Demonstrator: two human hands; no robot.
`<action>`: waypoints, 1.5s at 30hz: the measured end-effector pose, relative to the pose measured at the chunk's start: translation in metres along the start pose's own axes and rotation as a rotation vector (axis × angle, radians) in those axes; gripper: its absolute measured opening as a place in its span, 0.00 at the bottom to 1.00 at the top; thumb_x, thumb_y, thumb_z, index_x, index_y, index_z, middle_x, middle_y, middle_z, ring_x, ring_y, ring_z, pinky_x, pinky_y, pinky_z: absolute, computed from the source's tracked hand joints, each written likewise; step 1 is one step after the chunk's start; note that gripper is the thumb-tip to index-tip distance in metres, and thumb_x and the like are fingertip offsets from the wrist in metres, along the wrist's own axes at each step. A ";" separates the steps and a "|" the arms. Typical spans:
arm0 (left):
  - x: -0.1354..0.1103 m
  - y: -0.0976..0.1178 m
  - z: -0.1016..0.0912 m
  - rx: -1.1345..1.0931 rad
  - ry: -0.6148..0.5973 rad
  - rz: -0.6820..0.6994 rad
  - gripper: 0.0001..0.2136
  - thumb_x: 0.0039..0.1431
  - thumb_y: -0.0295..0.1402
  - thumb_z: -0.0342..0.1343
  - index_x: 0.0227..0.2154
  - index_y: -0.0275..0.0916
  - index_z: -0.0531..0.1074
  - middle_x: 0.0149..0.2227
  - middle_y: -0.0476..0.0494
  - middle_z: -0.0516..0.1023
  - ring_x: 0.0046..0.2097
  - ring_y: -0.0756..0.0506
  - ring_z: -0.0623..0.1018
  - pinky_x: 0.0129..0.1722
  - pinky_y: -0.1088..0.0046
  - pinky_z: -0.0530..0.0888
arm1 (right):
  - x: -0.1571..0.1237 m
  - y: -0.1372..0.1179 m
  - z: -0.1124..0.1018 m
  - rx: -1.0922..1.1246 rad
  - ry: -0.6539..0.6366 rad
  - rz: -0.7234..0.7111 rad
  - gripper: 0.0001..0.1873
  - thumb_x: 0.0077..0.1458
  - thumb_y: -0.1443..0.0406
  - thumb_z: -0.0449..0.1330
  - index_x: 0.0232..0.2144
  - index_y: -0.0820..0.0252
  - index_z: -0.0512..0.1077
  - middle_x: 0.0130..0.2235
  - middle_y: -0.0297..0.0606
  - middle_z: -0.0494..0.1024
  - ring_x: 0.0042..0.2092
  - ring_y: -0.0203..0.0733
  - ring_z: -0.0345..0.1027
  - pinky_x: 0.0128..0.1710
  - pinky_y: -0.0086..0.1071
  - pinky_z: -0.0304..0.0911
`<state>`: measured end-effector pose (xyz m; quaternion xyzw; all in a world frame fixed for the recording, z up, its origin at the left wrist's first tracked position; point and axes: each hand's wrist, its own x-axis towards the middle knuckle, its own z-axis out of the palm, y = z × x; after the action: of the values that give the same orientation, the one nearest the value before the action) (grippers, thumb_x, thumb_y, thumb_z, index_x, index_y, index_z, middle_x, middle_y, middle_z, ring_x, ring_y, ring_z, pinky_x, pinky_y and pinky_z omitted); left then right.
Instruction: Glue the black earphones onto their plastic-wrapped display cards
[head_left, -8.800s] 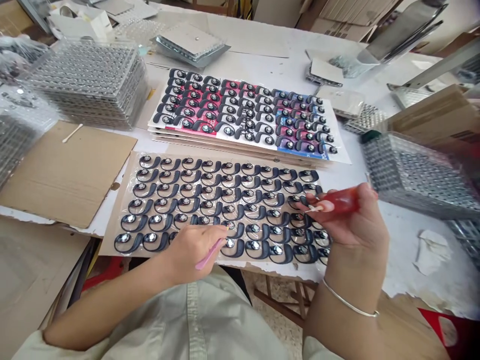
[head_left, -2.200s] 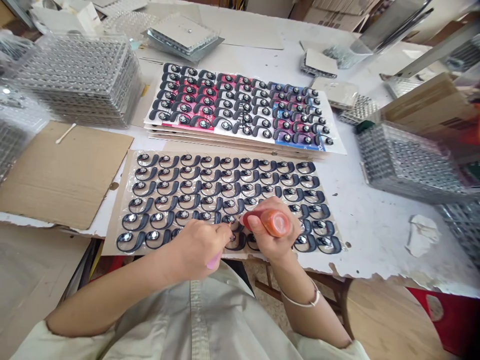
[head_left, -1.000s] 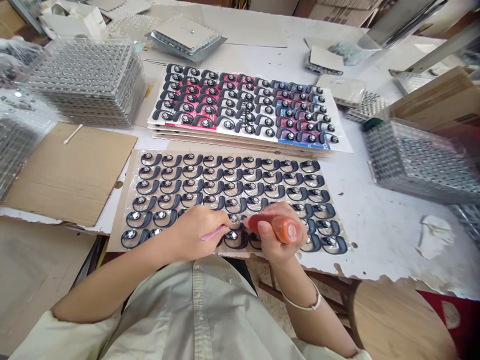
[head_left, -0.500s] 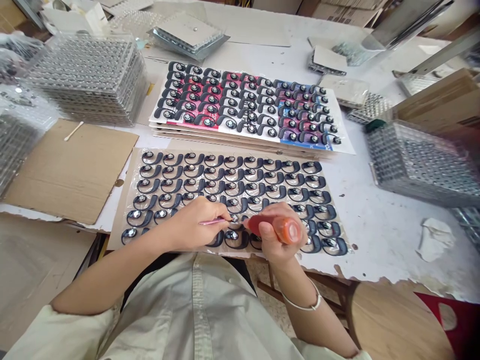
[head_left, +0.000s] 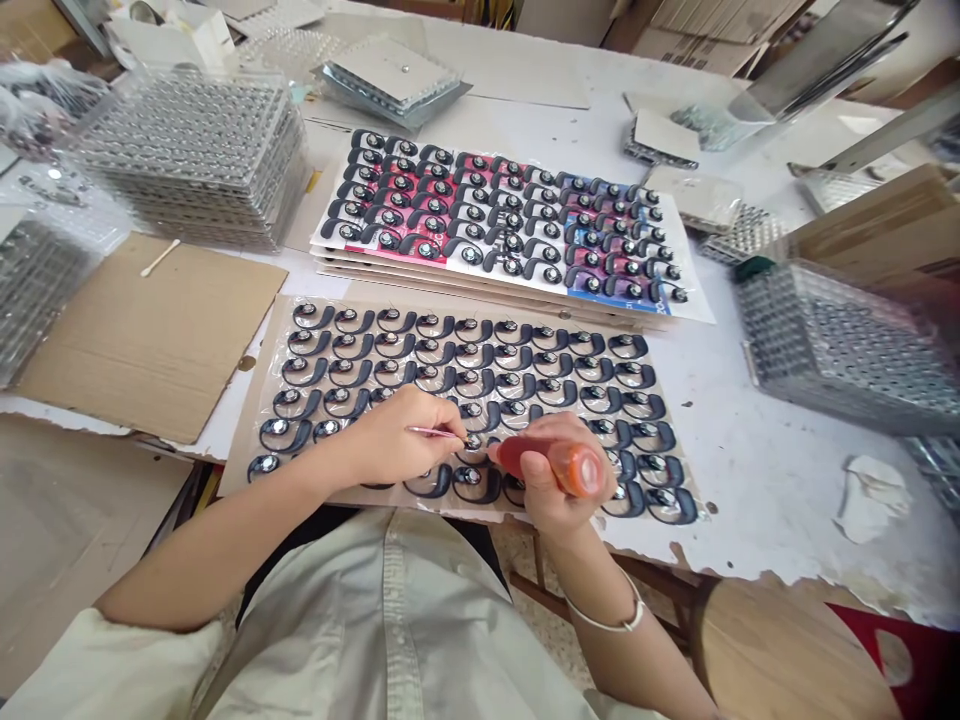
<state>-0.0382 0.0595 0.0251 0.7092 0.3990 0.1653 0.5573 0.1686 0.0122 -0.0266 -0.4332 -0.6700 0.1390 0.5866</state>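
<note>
My left hand (head_left: 397, 435) pinches a thin pink stick (head_left: 430, 432) between thumb and fingertips, its tip pointing right. Wrapped in my right hand (head_left: 553, 500) is a red squeeze bottle (head_left: 529, 458) with an orange end, lying tilted with its narrow nozzle to the left. Stick tip and nozzle come close together over one black curved piece (head_left: 474, 448) with a shiny round centre. Rows of such black pieces (head_left: 480, 385) lie on a brown cardboard sheet (head_left: 244, 440) under clear film. My hands cover part of the lower rows.
Behind lies a stack of printed sheets (head_left: 480, 222) bearing similar black pieces. Stacked clear trays (head_left: 202, 165) stand at the back left, more trays (head_left: 847, 350) at the right. A cotton swab (head_left: 160, 258) rests on cardboard (head_left: 150, 340) at left. Crumpled white tissue (head_left: 874, 498) lies at right.
The view has shifted slightly, so the table things sit a little further right. Both hands keep their grip on the stick and the bottle, close to the same piece.
</note>
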 end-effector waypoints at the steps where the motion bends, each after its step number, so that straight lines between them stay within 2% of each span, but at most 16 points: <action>1: 0.001 0.000 0.000 -0.002 -0.002 0.000 0.06 0.54 0.25 0.54 0.28 0.35 0.77 0.24 0.52 0.75 0.26 0.55 0.69 0.26 0.82 0.62 | 0.000 0.000 0.000 -0.002 -0.002 0.000 0.08 0.52 0.63 0.62 0.35 0.58 0.70 0.28 0.35 0.72 0.29 0.41 0.66 0.28 0.37 0.63; 15: 0.002 -0.001 -0.002 0.006 0.032 0.002 0.06 0.53 0.24 0.56 0.29 0.36 0.79 0.28 0.50 0.79 0.29 0.54 0.73 0.31 0.82 0.66 | -0.003 0.003 0.003 -0.014 -0.016 -0.010 0.09 0.52 0.62 0.62 0.36 0.56 0.71 0.30 0.36 0.73 0.31 0.42 0.68 0.29 0.39 0.65; 22: 0.002 -0.005 -0.001 0.018 0.035 -0.005 0.06 0.54 0.26 0.56 0.30 0.37 0.78 0.30 0.50 0.80 0.32 0.52 0.75 0.33 0.80 0.67 | -0.003 0.001 0.002 -0.022 0.000 -0.004 0.09 0.52 0.59 0.62 0.34 0.56 0.71 0.28 0.35 0.73 0.29 0.41 0.68 0.29 0.38 0.64; 33: 0.000 -0.002 -0.002 -0.017 0.023 -0.077 0.06 0.53 0.29 0.55 0.30 0.36 0.77 0.26 0.50 0.77 0.27 0.53 0.72 0.28 0.80 0.66 | -0.001 0.000 -0.002 -0.044 0.016 0.001 0.07 0.53 0.61 0.61 0.33 0.57 0.70 0.27 0.35 0.72 0.29 0.41 0.66 0.28 0.38 0.63; 39: 0.000 -0.002 -0.001 -0.022 0.024 -0.099 0.06 0.54 0.29 0.55 0.31 0.37 0.78 0.31 0.48 0.79 0.32 0.51 0.75 0.33 0.78 0.67 | 0.000 0.001 -0.004 -0.038 0.036 0.007 0.06 0.51 0.64 0.63 0.33 0.59 0.70 0.28 0.36 0.72 0.30 0.41 0.66 0.29 0.38 0.63; 45: -0.001 -0.004 -0.001 -0.006 0.012 -0.106 0.07 0.54 0.30 0.55 0.32 0.38 0.78 0.31 0.49 0.80 0.33 0.51 0.75 0.33 0.79 0.67 | 0.003 0.000 -0.003 -0.052 0.044 -0.020 0.05 0.52 0.65 0.63 0.32 0.59 0.70 0.28 0.36 0.72 0.29 0.40 0.66 0.28 0.37 0.63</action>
<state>-0.0406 0.0600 0.0220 0.6842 0.4390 0.1409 0.5651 0.1710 0.0134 -0.0242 -0.4444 -0.6645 0.1060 0.5913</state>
